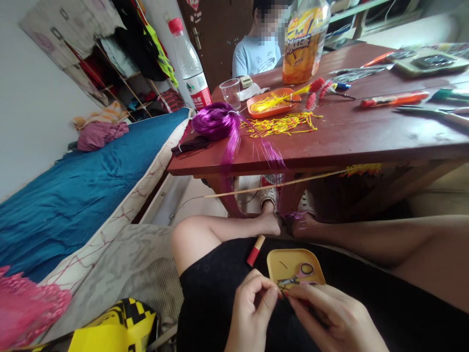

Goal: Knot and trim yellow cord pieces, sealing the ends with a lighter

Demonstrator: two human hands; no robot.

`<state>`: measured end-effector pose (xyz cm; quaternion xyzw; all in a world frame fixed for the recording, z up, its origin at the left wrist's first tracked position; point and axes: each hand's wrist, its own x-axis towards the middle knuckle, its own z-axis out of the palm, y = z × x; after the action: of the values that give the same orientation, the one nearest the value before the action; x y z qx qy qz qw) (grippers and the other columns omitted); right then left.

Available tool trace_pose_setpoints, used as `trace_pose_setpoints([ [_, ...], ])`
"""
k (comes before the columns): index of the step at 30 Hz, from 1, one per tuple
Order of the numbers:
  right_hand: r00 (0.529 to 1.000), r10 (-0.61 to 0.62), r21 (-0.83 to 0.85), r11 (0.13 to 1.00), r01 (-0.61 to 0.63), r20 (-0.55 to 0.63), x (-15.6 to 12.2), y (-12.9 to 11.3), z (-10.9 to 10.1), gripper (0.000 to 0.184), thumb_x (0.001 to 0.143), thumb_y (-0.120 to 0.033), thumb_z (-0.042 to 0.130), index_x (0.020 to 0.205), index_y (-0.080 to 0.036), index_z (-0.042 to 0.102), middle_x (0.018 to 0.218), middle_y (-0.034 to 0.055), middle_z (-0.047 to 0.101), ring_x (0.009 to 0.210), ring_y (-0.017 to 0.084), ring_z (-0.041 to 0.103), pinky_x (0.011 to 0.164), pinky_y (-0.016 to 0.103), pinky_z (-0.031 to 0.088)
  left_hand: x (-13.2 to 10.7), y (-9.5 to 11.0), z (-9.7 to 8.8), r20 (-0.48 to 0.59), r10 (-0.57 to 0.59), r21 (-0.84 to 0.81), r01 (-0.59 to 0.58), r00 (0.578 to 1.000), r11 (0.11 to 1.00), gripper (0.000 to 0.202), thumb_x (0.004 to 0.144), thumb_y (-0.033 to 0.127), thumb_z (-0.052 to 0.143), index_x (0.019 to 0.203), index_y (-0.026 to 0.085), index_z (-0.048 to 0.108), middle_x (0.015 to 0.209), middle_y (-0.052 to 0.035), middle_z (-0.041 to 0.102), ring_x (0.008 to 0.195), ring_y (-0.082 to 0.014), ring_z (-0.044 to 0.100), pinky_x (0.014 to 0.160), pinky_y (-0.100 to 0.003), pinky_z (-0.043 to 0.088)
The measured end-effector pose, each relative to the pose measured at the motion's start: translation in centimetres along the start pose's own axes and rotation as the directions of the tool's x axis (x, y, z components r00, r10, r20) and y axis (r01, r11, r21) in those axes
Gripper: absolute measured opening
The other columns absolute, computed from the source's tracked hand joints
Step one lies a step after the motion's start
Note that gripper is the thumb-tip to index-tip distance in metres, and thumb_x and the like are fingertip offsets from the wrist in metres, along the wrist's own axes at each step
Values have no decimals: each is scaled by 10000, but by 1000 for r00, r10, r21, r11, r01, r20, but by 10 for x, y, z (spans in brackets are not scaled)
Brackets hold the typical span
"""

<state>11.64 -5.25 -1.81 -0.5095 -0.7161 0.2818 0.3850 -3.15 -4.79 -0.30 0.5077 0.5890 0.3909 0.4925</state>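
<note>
Both hands meet above my lap. My left hand (255, 303) is closed, thumb and forefinger pinched at the tips. My right hand (328, 310) is pinched too, its fingertips almost touching the left ones. Something small and dark shows between them, too small to name. Just beyond the fingers, a yellow tray (275, 259) rests on my lap. In it lie scissors (306, 270) with pink-purple handles, partly hidden by my right hand, and a short dark strand (283, 264). A small red tube with a tan cap (255, 252) lies left of the tray.
On the red table (330, 142) are a purple thread bundle (216, 122), yellow knotted strings (282, 125), an orange dish (262, 112), a plastic cup (230, 93), bottles and pliers (428, 111). A thin stick (264, 187) crosses below its edge. Another person (254, 55) sits behind.
</note>
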Motion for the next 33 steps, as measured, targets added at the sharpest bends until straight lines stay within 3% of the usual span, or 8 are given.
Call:
trace_pose_setpoints([
  [6,1000,-17,-57,998,17,-2,1,-1,0,311,891,-364,414,755,-214,650,646,45,658,538,154,598,527,235,465,-2,0,1,-23,72,121,-69,997,990,282,805,385,553,614,189,620,621,-9,477,571,-143,437,531,-238,301],
  [17,996,-88,-154,984,88,7,2,-4,2,244,874,-246,413,721,-200,598,573,14,585,497,145,544,516,238,432,-2,-3,3,-24,62,111,-59,998,992,311,818,400,528,603,184,585,624,-7,475,585,-142,448,546,-237,314],
  [23,994,-108,-112,987,111,34,4,-6,2,180,844,-202,455,689,-204,547,529,-18,523,448,116,498,448,200,390,-2,-5,3,3,82,125,-82,997,989,296,840,359,506,611,177,553,634,-2,472,598,-134,459,557,-225,330],
  [33,1000,5,19,1000,-5,-6,0,-5,11,169,854,-211,447,707,-208,529,582,-17,516,497,128,497,488,225,391,-1,-7,0,128,75,153,-95,989,984,281,878,335,431,661,169,497,680,-1,441,635,-133,449,578,-226,337],
])
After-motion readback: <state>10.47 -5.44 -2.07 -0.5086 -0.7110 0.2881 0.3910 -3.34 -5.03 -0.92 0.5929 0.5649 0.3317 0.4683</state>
